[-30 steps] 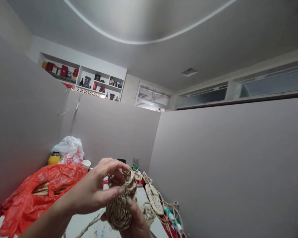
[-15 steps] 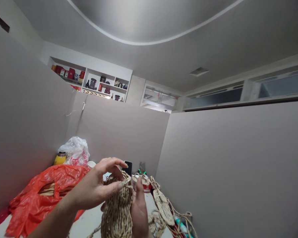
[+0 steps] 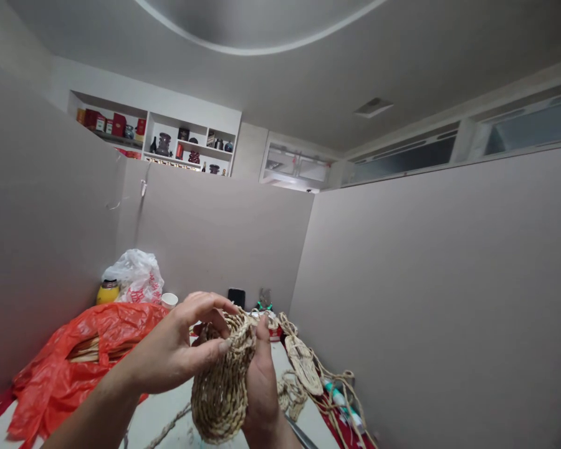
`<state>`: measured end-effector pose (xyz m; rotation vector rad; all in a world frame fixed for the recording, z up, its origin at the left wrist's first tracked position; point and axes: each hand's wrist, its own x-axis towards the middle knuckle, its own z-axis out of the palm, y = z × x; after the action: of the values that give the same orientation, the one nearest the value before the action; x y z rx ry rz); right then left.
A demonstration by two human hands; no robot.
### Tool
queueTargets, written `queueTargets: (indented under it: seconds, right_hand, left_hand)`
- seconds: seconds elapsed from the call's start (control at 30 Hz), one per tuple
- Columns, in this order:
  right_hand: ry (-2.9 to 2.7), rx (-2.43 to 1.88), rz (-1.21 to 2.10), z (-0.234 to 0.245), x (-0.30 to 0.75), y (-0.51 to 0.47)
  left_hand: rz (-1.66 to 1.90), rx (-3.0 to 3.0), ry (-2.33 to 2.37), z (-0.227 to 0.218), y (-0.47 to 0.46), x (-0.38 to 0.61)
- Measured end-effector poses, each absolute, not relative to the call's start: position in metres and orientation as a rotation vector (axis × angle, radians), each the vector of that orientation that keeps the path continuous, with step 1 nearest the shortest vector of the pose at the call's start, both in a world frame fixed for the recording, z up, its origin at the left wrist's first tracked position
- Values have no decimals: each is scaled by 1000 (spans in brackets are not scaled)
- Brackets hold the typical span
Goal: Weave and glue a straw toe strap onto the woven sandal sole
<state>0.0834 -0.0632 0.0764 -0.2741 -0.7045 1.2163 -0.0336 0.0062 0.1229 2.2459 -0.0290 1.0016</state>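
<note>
A woven straw shoe (image 3: 220,393) of tan twisted cord is held up in front of me, its rounded end pointing down. My left hand (image 3: 191,340) grips its upper rim from the left, thumb on the near face and fingers curled over the far edge. Along the right side, my right hand (image 3: 263,386) holds the shoe with the thumb pointing up; its other fingers are hidden behind. A grey metal shaft (image 3: 302,431) shows below the right wrist; whether that hand holds it, I cannot tell.
A red plastic bag (image 3: 135,318) with straw strips lies left, near a yellow jar (image 3: 107,292), a white bag (image 3: 138,274) and a white cup (image 3: 169,300). A phone (image 3: 236,297) stands behind. Right are a woven sole (image 3: 303,365) and loose cords (image 3: 350,390). Grey partitions surround the table.
The straw shoe has tilted, so its rounded lower end now shows. Both hands keep their hold. The metal shaft has come into view, and the whole view has shifted slightly.
</note>
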Motion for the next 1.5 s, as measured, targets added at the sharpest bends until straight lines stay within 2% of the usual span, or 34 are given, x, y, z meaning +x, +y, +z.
queueTargets:
  seconds: [0.53,0.7,0.8,1.1,1.5]
  right_hand:
    - [-777,-278,1116,71,99,-69]
    - [-728,-248,994,76,104,-67]
    - [-698,-241,930,80,109,-68]
    - [-662,-261,937,85,114,-74]
    - [-699,-248,960,81,110,-69]
  left_hand:
    - [1233,2170,7,117,-2,-21]
    - [1686,2073,-97,111,-13,-20]
    - [1889,2240,-252,103,-25,-17]
    - [1930,2698,-235,73,-32,24]
    - [1993,2719,-129,74,-27,29]
